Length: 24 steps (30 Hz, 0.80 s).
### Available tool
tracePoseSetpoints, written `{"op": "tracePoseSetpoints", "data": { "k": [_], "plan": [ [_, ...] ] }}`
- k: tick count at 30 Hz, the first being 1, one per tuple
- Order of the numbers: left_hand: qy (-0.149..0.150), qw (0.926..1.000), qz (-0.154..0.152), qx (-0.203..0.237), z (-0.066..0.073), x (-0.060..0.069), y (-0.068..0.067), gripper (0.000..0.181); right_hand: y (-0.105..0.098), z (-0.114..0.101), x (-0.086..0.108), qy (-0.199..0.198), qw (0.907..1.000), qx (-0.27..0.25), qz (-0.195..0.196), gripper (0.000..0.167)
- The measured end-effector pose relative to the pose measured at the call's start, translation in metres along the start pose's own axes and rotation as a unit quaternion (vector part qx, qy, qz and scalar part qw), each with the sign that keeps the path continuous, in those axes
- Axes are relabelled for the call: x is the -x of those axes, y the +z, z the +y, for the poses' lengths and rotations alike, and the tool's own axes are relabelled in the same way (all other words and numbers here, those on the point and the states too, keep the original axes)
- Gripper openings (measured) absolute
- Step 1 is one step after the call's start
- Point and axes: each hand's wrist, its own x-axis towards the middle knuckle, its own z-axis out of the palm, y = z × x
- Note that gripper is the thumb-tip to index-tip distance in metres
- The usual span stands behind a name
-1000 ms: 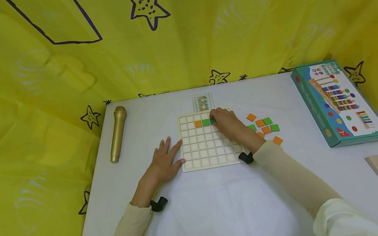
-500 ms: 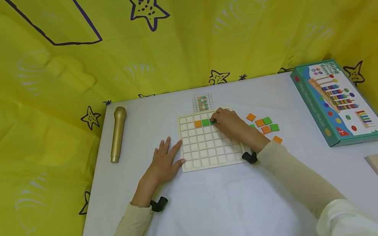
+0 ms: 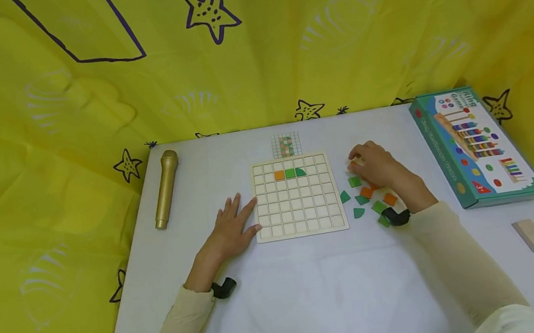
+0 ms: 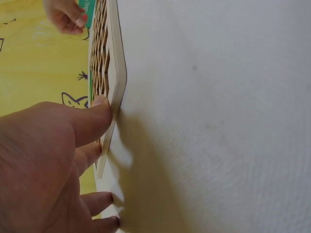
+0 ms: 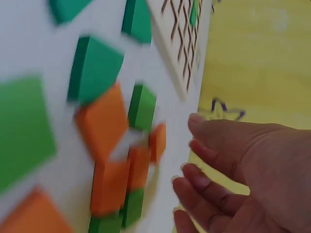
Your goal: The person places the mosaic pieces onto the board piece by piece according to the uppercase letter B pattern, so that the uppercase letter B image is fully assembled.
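A pale grid board (image 3: 301,223) lies flat, with an orange square (image 3: 280,175), a green square (image 3: 289,173) and a dark green rounded piece (image 3: 300,172) side by side in one row. The left hand (image 3: 232,232) is spread, thumb and index finger touching the board's left edge; the left wrist view shows the thumb (image 4: 92,121) on the rim. Loose pieces lie right of the board, among them a green square (image 3: 354,181). Over their far end is the right hand (image 3: 379,165). In the right wrist view that hand (image 5: 243,174) has bent, parted fingers holding nothing.
A small pattern card (image 3: 286,145) lies behind the board. At the left is a gold microphone (image 3: 167,189). On the right stand a green game box (image 3: 480,149) and a small wooden block (image 3: 531,235). A yellow patterned cloth (image 3: 255,54) hangs behind the table.
The right hand has let go of the dark green rounded piece on the board and moved right, over the loose pieces. The left hand has stayed at the board's edge.
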Motion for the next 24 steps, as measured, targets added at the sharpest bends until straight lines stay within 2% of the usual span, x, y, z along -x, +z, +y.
{"op": "tracePoseSetpoints", "data": {
  "k": [5, 9, 14, 19, 24],
  "plan": [
    [0.0, 1.0, 0.002, -0.008, -0.003, 0.0, 0.002, 0.071, -0.016, 0.033, 0.011, 0.026, 0.9995, -0.01, -0.015, 0.044],
    [-0.004, 0.9999, -0.001, -0.013, -0.004, -0.001, 0.002, 0.072, -0.02, 0.047, 0.015, 0.039, 0.9986, -0.021, -0.028, 0.046],
    [-0.002, 1.0, -0.004, -0.009, -0.005, -0.002, 0.002, 0.072, -0.019, 0.054, 0.016, 0.044, 0.9977, -0.04, -0.034, 0.043],
    [0.0, 1.0, -0.004, -0.005, -0.005, -0.002, 0.002, 0.072, -0.015, 0.06, 0.015, 0.038, 0.9981, -0.047, -0.015, 0.035],
    [0.0, 1.0, -0.003, -0.005, -0.004, -0.002, 0.002, 0.072, -0.015, 0.061, 0.018, 0.059, 0.9967, -0.054, -0.013, 0.044]
  ]
}}
